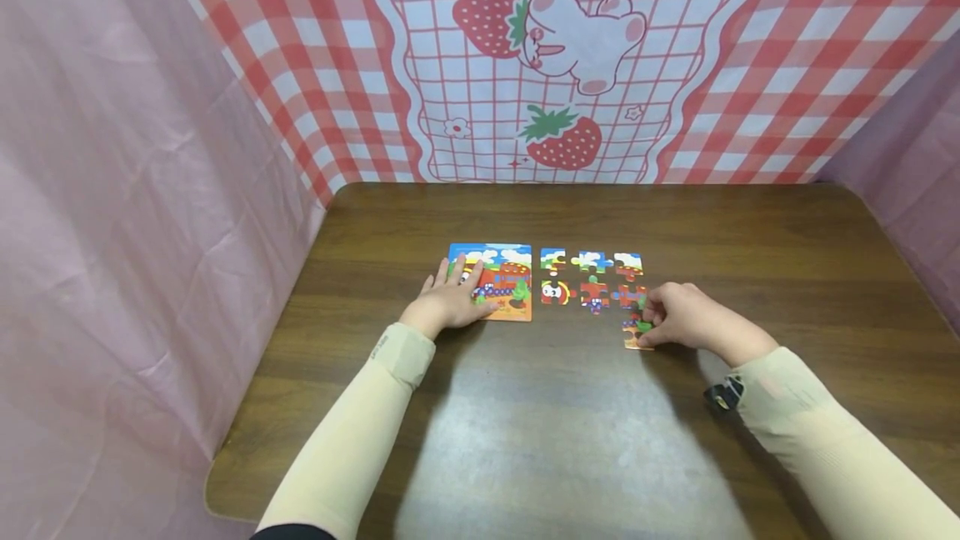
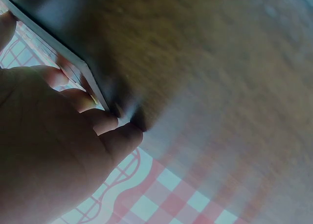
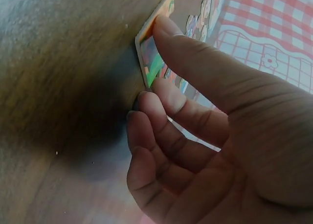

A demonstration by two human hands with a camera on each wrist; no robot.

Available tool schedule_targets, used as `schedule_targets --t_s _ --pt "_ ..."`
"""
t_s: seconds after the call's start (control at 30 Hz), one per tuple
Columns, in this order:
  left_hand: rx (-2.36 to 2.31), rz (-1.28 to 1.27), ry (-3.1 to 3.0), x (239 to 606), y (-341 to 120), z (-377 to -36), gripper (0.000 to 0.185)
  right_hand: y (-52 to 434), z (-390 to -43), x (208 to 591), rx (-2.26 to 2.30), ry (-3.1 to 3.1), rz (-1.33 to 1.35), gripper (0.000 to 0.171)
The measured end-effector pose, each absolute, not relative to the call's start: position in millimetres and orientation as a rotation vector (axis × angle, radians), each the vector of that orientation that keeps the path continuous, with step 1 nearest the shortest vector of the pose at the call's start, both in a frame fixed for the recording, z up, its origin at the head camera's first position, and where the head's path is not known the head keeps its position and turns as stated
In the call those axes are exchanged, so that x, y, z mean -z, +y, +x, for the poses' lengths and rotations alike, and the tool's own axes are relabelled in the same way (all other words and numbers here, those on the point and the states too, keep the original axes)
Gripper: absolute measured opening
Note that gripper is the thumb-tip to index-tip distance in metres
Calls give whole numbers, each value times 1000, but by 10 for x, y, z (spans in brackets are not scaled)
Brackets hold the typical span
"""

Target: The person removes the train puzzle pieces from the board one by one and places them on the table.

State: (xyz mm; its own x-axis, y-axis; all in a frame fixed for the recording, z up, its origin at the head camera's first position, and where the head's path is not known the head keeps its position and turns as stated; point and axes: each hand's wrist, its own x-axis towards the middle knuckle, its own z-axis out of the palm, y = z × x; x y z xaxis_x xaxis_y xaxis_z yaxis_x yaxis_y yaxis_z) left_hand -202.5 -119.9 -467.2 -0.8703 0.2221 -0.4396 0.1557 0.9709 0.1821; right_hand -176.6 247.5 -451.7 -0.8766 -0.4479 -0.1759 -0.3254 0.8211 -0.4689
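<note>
A: Now, item: puzzle piece [image 1: 636, 333], on the brown table [image 1: 525, 440] at the near right of the loose pieces [image 1: 592, 277].

B: Handling?

A: Likely light, thin, stiff card; take by the edges. Right hand [image 1: 686, 317] pinches it, thumb on top, fingers curled at its edge.

B: Other hand?

A: Left hand [image 1: 450, 302] lies flat, fingers fairly straight, pressing the puzzle board [image 1: 498, 277].

Dark wood counter [image 1: 570, 440], pink sheets [image 1: 112, 190] on both sides, red-checked strawberry-and-bunny cloth [image 1: 555, 57] behind, light glaring off the front.
</note>
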Motion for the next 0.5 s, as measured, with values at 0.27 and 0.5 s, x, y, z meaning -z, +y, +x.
schedule_targets --t_s 0.27,0.5 --pt "-201 262 2639 4657 -1196 -2025 86 2492 -1776 4515 623 2718 -581 33" --pt "-189 296 2661 4634 -1204 -1997 84 2469 -1775 4531 656 2698 -573 33"
